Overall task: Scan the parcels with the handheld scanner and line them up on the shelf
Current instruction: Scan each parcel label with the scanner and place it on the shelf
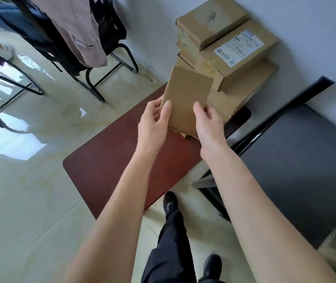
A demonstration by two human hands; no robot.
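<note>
A small flat brown cardboard parcel (186, 99) is held up over the far end of a low reddish-brown table (122, 166). My left hand (154, 121) grips its left edge, thumb on the face. My right hand (209, 123) grips its right lower edge, thumb on the face, fingers hidden behind. Its visible face is plain, without a label. Behind it a stack of several brown parcels (228, 58) stands against the wall; one carries a white shipping label (239, 48). No scanner is in view.
A dark grey cabinet top (302, 170) stands to the right, with a black bar leaning at its edge. Black chairs (93, 64) draped with a beige garment stand at the back left on a glossy tiled floor. My legs and shoes are below.
</note>
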